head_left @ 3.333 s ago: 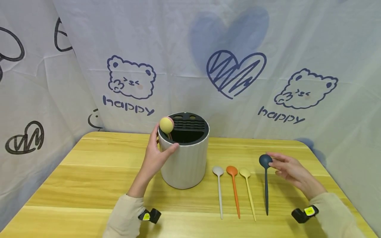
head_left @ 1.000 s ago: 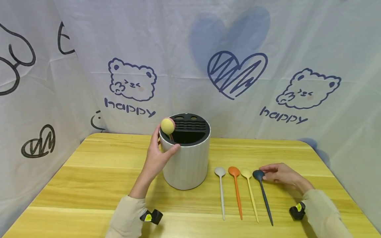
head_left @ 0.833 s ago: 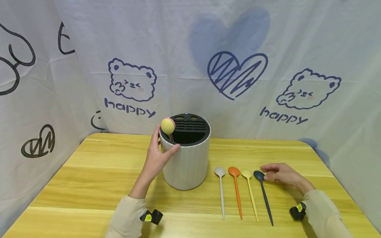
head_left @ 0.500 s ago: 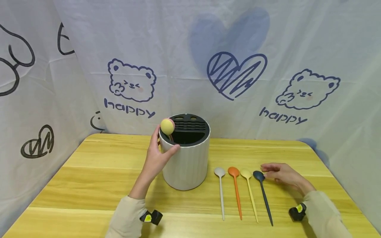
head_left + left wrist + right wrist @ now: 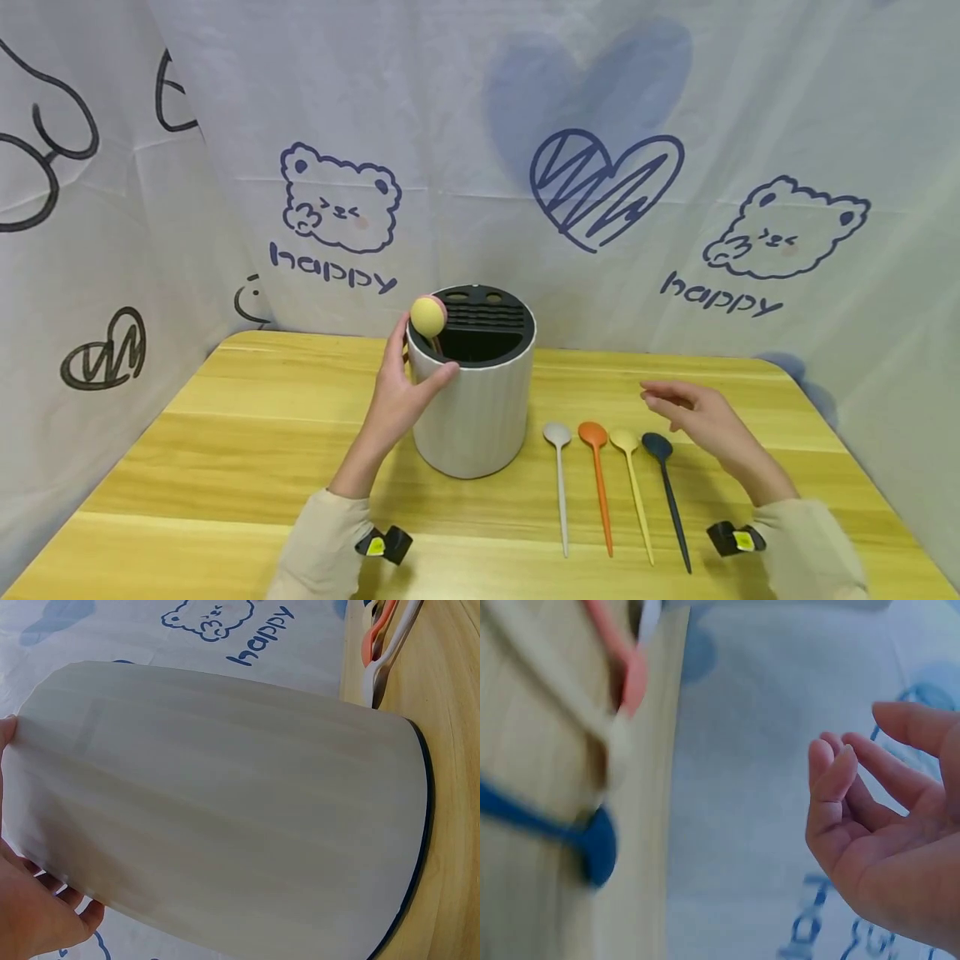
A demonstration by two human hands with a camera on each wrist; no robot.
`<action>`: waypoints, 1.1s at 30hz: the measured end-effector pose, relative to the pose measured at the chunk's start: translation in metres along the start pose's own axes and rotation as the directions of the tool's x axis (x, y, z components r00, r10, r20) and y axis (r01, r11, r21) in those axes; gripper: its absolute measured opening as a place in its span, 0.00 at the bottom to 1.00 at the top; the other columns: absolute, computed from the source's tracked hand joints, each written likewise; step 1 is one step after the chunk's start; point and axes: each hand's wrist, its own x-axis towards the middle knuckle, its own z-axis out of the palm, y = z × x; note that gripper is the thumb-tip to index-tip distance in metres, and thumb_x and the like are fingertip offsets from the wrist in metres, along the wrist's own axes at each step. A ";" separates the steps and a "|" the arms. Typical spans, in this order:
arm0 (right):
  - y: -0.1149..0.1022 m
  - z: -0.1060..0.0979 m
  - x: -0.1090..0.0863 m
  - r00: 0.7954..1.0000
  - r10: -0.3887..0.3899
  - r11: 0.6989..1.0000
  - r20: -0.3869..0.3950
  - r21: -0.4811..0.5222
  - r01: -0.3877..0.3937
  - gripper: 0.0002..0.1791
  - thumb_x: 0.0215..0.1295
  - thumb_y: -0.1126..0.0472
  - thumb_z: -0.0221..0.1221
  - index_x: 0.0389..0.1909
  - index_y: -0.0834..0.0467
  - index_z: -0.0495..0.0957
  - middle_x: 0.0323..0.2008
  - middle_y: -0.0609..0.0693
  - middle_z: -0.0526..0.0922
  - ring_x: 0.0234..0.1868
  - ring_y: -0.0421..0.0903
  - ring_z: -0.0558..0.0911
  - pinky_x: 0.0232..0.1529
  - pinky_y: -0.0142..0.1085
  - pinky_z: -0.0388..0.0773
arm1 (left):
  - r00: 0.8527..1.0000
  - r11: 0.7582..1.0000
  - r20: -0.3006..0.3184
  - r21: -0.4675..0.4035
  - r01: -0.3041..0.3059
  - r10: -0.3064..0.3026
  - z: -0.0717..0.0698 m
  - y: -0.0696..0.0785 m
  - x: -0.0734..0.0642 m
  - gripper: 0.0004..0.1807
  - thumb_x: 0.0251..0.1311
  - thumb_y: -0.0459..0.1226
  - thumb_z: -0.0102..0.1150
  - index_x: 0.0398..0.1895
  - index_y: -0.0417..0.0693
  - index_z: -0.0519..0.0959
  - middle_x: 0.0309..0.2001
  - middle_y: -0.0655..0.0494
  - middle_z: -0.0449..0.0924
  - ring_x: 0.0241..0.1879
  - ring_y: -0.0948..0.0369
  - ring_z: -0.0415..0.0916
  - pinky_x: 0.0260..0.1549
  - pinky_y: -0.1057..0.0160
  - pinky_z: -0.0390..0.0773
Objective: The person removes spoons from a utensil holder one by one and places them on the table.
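Observation:
A white ribbed utensil holder (image 5: 472,417) with a black slotted lid (image 5: 480,317) stands upright on the table, filling most of the left wrist view. My left hand (image 5: 397,396) grips its upper left side, thumb in front and fingers behind. A yellow-and-pink ball on a thin stick (image 5: 428,317) pokes out of the lid's opening. Four long-handled spoons lie in a row to the right: white (image 5: 557,435), orange (image 5: 592,434), yellow (image 5: 624,440) and dark blue (image 5: 657,447). Above the dark blue spoon hovers my right hand (image 5: 705,417), loosely bent and holding nothing.
The wooden table (image 5: 247,433) runs back to a white printed curtain (image 5: 450,125), which also hangs along both sides. Each wrist wears a small black camera, such as the left one (image 5: 384,545).
The dark blue spoon, earlier in my right hand, has been laid beside the yellow one. My right hand has let go and lifted away from it. The left hand keeps its hold.

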 end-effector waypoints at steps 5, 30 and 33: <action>-0.029 0.006 0.007 0.998 -0.059 0.998 -0.017 0.014 0.060 0.27 0.72 0.51 0.54 0.63 0.65 0.71 0.57 0.61 0.77 0.54 0.58 0.76 0.40 0.33 0.79 | 1.000 1.000 0.001 -0.002 0.001 -0.001 0.001 -0.002 -0.001 0.51 0.55 0.49 0.61 0.77 0.47 0.44 0.76 0.47 0.43 0.73 0.47 0.44 0.68 0.44 0.52; -0.158 0.034 0.064 0.980 -0.142 0.986 0.143 0.112 0.126 0.18 0.70 0.61 0.55 0.57 0.64 0.76 0.53 0.57 0.80 0.53 0.52 0.78 0.52 0.46 0.77 | 1.000 1.000 -0.014 -0.021 -0.005 0.005 0.003 -0.006 -0.003 0.52 0.54 0.49 0.62 0.77 0.48 0.45 0.76 0.48 0.44 0.72 0.46 0.46 0.66 0.41 0.55; -0.171 0.036 0.069 0.978 -0.148 0.984 0.148 0.124 0.130 0.18 0.70 0.62 0.55 0.58 0.65 0.76 0.53 0.57 0.80 0.52 0.51 0.78 0.52 0.44 0.77 | 1.000 1.000 -0.015 -0.014 -0.016 0.016 0.002 -0.005 -0.001 0.52 0.54 0.49 0.62 0.77 0.48 0.45 0.75 0.48 0.44 0.72 0.47 0.46 0.66 0.42 0.54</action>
